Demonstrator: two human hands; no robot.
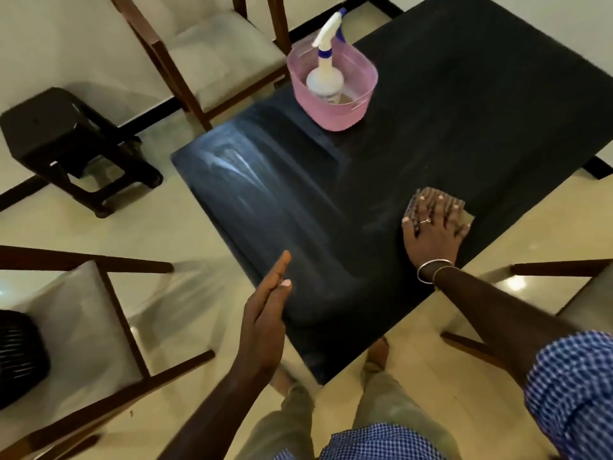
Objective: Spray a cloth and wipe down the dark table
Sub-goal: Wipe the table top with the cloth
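Right grip point(434, 229), fingers spread flat, presses the cloth point(431, 193) onto the dark surface point(464, 111); cloth lies under its fingers. Left grip point(265, 313) straight-fingered, holding nothing.

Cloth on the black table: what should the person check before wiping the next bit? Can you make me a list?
1. Right hand pressed flat on the cloth: ok.
2. Cloth lying on the dark table, near its right edge: ok.
3. Left hand free, fingers straight, holding nothing: ok.
4. Pink tub with the spray bottle standing well apart from the cloth: ok.
5. Cloth damp enough: cannot tell.
6. Whole tabletop wiped: not ok; wet streaks show only on the left part.
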